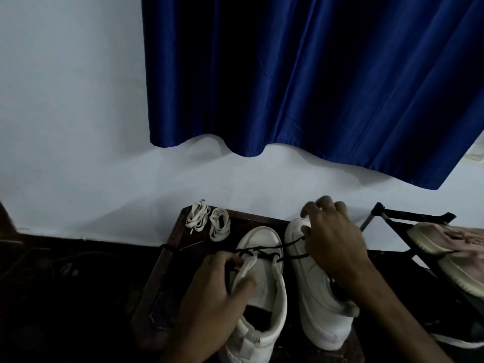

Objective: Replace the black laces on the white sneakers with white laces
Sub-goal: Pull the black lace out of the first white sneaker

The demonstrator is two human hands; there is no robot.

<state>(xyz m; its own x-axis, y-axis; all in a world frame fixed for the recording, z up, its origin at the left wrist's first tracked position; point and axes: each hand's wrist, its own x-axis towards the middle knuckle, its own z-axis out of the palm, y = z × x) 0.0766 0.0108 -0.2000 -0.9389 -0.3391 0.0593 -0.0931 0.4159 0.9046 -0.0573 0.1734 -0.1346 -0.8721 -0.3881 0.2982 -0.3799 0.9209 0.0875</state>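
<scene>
Left hand (214,292): fingers curled round the side of the left sneaker (264,297), thumb pressed on the tongue, fingertips right by the lace holes. Right hand (332,237): fingers curled, over the toe of the right sneaker (314,307). Two strands of the black lace (262,254) run taut from the left sneaker's front eyelets across the gap into this hand, so it holds the lace. The actual pinch point is hidden under the back of the hand.

Counts:
- 2 white sneakers, side by side on the dark bench (157,284), toes toward the wall.
- 2 coiled bundles of white laces (220,224), just beside each other at the bench's far left corner, apart from the sneakers.
- Left sneaker has black lace only in its front holes.

Hard to see:
- Right sneaker's lacing is mostly covered by the right forearm, only a dark patch shows.
- Left sneaker's heel is cut off by the bottom edge.
- Floor left of the bench is too dark to read.
- A pinkish shoe (450,247) on a black rack at right is cut off by the edge.
- Blue curtain (314,74) hangs behind.
</scene>
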